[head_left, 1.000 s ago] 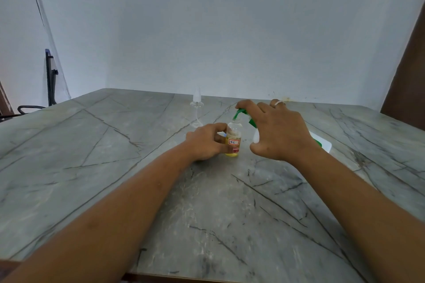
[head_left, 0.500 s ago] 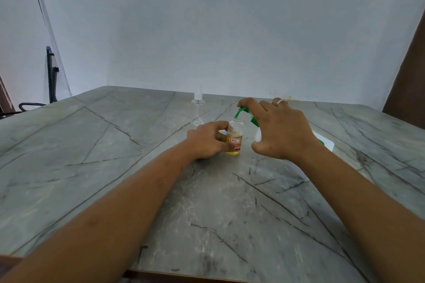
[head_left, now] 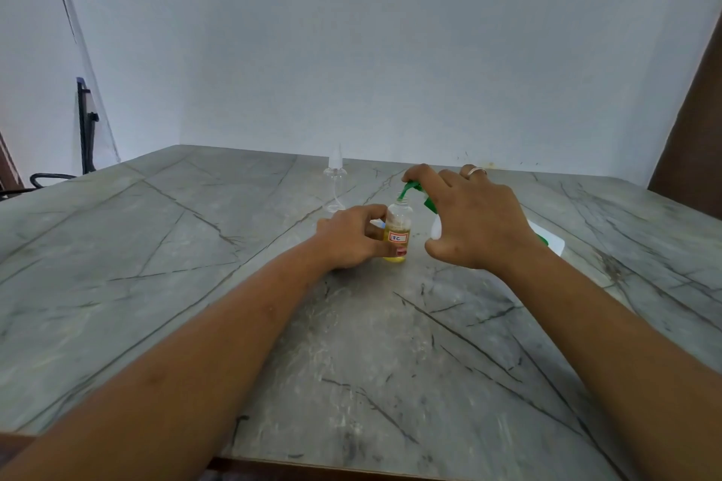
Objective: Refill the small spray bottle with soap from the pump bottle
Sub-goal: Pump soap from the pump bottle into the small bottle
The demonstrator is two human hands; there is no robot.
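Left hand (head_left: pixel 351 236) wraps its fingers and thumb round the small spray bottle (head_left: pixel 397 225), holding it upright on the grey marble table (head_left: pixel 273 324), roughly mid-table and just left of the other hand. The bottle's mouth is uncapped, and yellow liquid fills about the lower half. On its front is a white label (head_left: pixel 399 236) with a red border, handwritten, and it looks like "7C". Right hand (head_left: pixel 476 219) curls over the pump bottle (head_left: pixel 435 227), gripping its white body with the thumb underneath, and the index finger rests on top of the green pump head (head_left: pixel 410 187). The green spout points down right at the little bottle's open neck. The pump bottle is tipped over toward the left, its white and green far end showing past the wrist; no brand is readable on it. A ring (head_left: pixel 477 171) sits on one right finger. Behind the left hand, well apart, stands the clear spray cap (head_left: pixel 336 176) with its thin tube curling beneath.
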